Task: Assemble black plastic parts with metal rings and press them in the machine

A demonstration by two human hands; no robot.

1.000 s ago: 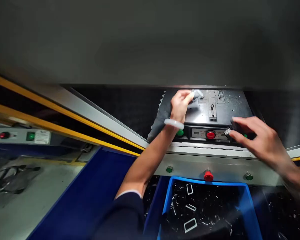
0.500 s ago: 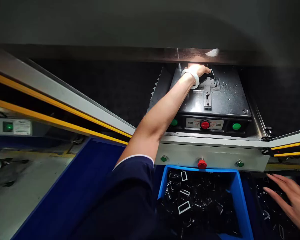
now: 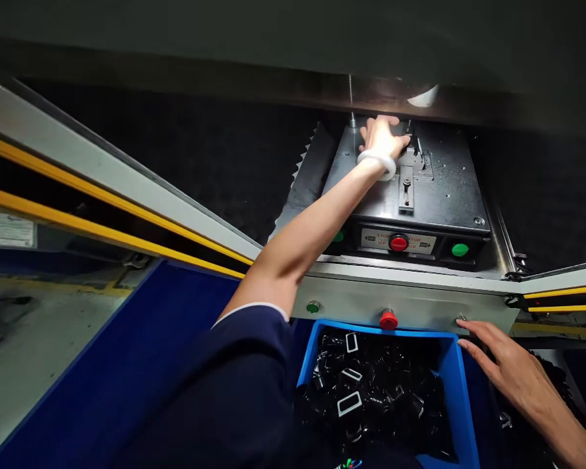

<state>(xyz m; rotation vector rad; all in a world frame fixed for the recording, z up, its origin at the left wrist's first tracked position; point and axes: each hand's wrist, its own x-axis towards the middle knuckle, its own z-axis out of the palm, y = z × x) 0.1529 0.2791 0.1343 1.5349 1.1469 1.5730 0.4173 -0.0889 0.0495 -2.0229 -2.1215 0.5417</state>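
My left hand (image 3: 381,138), a white band around its wrist, reaches far into the machine with fingers spread. Its thumb is at a small black part on the metal fixture (image 3: 414,156); whether it touches the part I cannot tell. The fixture sits on a dark steel machine bed (image 3: 371,202). At the right end of the front panel (image 3: 351,296), my right hand (image 3: 508,361) has its fingers stretched out. One fingertip meets the panel's right button (image 3: 461,318) and mostly covers it. Nothing shows in that hand.
A blue bin (image 3: 463,397) full of glossy black parts stands below the panel. A red stop button (image 3: 388,319) juts out above its rim. Yellow-striped side guards (image 3: 127,218) flank the opening, and a dark machine head (image 3: 283,52) hangs low above the bed.
My right hand has moved left and up from above the dark parts at right to the panel's right button. My left hand's fingers have spread, and a thin plate-like edge beside its thumb no longer shows.
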